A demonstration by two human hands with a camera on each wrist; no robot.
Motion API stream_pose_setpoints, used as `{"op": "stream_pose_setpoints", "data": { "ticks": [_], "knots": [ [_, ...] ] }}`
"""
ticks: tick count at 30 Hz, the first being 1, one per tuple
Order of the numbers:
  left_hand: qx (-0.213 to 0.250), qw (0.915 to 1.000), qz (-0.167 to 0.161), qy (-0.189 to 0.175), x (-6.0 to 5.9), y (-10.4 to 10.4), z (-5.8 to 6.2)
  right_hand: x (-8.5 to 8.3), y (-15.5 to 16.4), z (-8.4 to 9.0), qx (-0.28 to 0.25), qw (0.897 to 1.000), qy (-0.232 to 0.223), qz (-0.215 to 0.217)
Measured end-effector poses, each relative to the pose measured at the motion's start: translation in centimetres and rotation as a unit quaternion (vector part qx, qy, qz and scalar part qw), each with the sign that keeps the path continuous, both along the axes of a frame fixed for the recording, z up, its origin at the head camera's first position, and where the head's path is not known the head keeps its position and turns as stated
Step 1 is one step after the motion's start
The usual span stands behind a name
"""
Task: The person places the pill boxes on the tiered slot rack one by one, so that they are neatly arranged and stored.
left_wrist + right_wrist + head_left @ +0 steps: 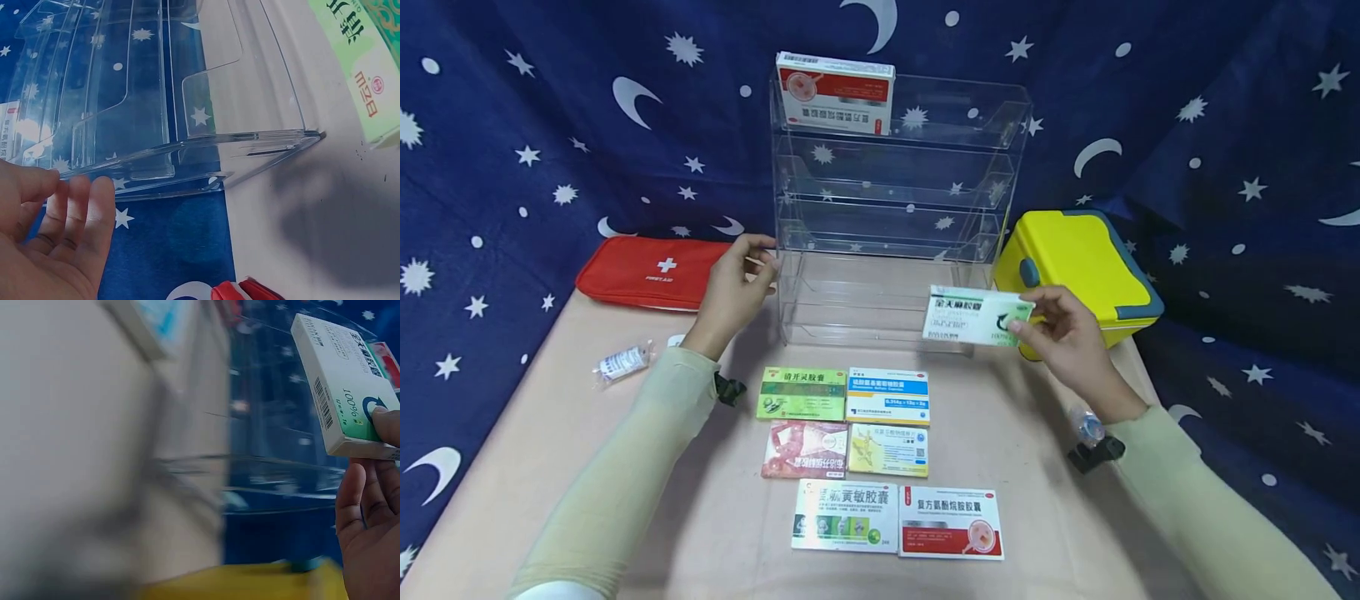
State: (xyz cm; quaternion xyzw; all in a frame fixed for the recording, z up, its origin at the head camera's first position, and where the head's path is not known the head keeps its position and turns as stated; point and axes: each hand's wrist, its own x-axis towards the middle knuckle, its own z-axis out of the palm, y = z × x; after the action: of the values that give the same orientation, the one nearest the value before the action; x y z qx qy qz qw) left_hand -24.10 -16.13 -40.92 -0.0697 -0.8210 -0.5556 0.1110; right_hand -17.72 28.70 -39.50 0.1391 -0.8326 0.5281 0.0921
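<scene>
My right hand (pixel 1067 337) pinches a white and green medicine box (pixel 976 317) by its right end, thumb on the printed face. The box is held in front of the lower right part of a clear tiered display rack (pixel 880 312). In the right wrist view the same medicine box (pixel 340 381) shows its barcode side, with the fingers beneath. At the rack's left side, my left hand (pixel 737 287) holds the edge of the side panel between thumb and fingertips, as the left wrist view shows. A red and white medicine box (pixel 835 96) stands in the top tier at left.
Several medicine boxes lie in rows before the rack, including a green one (pixel 801 394) and a red-white one (pixel 951 523). A red first-aid pouch (pixel 647 271) and a wrapped roll (pixel 623 362) lie left. A yellow case (pixel 1075 258) stands right. Starry cloth (pixel 1225 208) hangs behind.
</scene>
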Motion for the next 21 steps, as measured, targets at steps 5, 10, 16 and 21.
{"op": "stream_pose_setpoints", "data": {
  "ticks": [5, 10, 16, 21],
  "knots": [
    [0.000, 1.0000, 0.001, -0.004, -0.1, -0.2, 0.0, -6.3, -2.0, 5.7, -0.006, 0.998, 0.066, 0.015],
    [-0.005, 1.0000, 0.001, -0.006, -0.1, -0.2, 0.1, -11.3, -3.8, 12.3, 0.045, 0.986, 0.161, 0.002],
    [-0.005, 1.0000, 0.001, -0.007, -0.2, -0.3, 0.1, -15.1, -5.3, 17.8, 0.124, 0.965, 0.229, -0.018],
    [-0.005, 0.9999, -0.002, -0.009, -0.2, -0.3, -0.1, -16.7, -6.4, 19.5, 0.150, 0.966, 0.204, -0.048]
  ]
}}
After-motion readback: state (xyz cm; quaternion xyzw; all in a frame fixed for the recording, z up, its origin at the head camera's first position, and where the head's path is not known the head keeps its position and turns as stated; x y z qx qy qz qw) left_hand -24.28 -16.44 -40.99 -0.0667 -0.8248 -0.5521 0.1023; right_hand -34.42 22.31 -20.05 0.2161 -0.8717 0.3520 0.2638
